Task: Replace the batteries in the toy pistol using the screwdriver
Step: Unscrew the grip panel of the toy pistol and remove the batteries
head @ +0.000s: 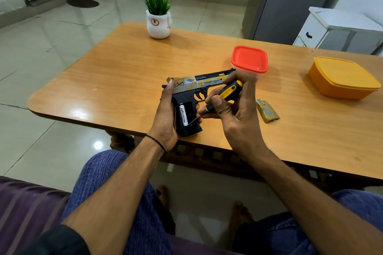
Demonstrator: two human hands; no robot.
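My left hand [164, 117] grips the toy pistol [202, 84] by its black handle, just above the table's front edge. The pistol's slide is gold and grey, and its barrel points right. The grip's battery bay lies uncovered, with one white battery [183, 114] inside. My right hand [234, 109] holds the screwdriver [224, 93], which has a black and yellow handle. Its metal tip touches the lower end of the battery. The removed gold grip cover [267, 111] lies on the table to the right of my hands.
On the wooden table [124, 76] stand a clear box with a red lid [249, 61], an orange lidded container [342, 77] at the right, and a white potted plant [158, 20] at the far edge. A white cabinet [331, 29] stands beyond the table.
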